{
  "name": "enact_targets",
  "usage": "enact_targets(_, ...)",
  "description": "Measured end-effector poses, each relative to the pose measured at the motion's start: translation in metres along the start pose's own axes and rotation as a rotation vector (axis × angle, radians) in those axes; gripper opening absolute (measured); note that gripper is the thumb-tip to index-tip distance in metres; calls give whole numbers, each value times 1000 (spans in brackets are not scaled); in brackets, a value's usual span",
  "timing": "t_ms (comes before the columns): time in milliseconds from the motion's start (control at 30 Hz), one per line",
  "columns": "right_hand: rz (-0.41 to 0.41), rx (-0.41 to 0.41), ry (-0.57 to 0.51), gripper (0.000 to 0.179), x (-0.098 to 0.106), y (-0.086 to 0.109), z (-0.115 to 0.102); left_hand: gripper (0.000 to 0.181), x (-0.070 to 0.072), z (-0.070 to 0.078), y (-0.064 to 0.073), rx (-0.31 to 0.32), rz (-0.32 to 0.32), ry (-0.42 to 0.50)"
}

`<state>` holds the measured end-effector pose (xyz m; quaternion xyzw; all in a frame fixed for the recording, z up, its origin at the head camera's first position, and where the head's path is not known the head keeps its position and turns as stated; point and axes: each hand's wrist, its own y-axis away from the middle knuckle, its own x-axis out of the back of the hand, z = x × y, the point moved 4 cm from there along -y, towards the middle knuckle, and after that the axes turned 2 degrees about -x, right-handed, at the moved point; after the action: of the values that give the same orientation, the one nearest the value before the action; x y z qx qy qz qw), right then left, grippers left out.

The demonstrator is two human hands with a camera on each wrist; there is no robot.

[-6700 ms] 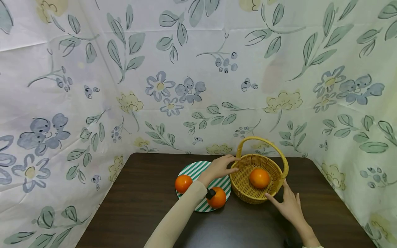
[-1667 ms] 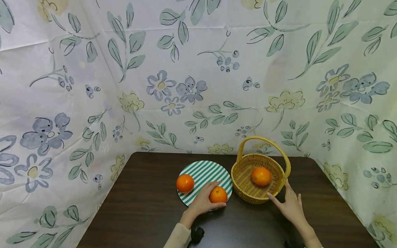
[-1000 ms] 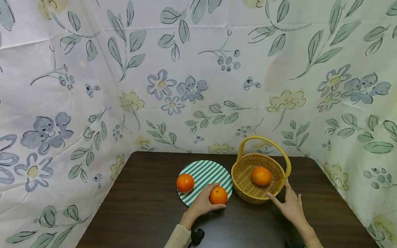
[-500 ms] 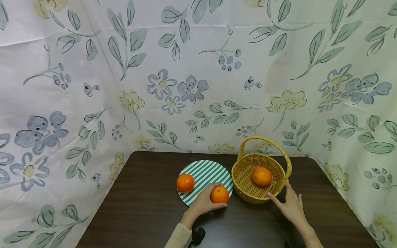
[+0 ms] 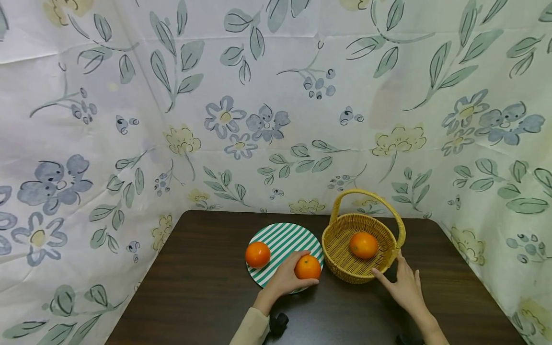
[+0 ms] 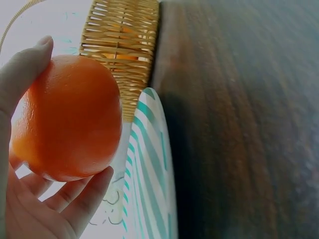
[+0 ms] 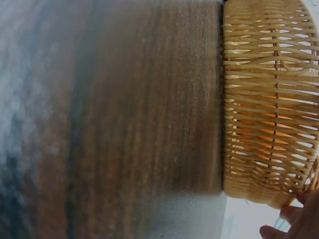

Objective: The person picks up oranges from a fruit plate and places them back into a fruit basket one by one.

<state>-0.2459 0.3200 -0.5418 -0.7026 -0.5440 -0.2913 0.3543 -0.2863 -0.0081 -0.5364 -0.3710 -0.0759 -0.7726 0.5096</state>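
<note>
My left hand (image 5: 282, 278) grips an orange (image 5: 308, 267), thumb on the near side and fingers behind it. In the left wrist view this orange (image 6: 70, 119) hangs slightly above the green-and-white striped plate (image 6: 149, 169). A second orange (image 5: 258, 255) rests on the left part of the plate (image 5: 286, 235). Just right of the plate stands a yellow wicker basket (image 5: 340, 258) with an arched handle and one orange (image 5: 363, 245) inside. My right hand (image 5: 404, 285) holds the basket at its near right side, thumb at the front rim and fingers by the handle's base.
Everything stands on a dark wooden table (image 5: 207, 287). A floral cloth (image 5: 276, 120) hangs behind it and at both sides. A small black device (image 5: 279, 324) is at the left wrist.
Earlier the left hand was at the basket's left rim; it then went to the plate and took hold of the orange. Most recently hand and orange shifted slightly right and up. The right hand stayed put.
</note>
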Motion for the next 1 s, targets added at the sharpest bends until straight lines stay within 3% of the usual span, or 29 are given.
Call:
enact_targets(533, -4, 3, 4, 102, 1, -1, -1, 77, 6, 15, -14, 9, -3, 15)
enact_targets(1000, -11, -7, 17, 103, 1, -1, -1, 78, 7, 22, -28, -29, 1, 29)
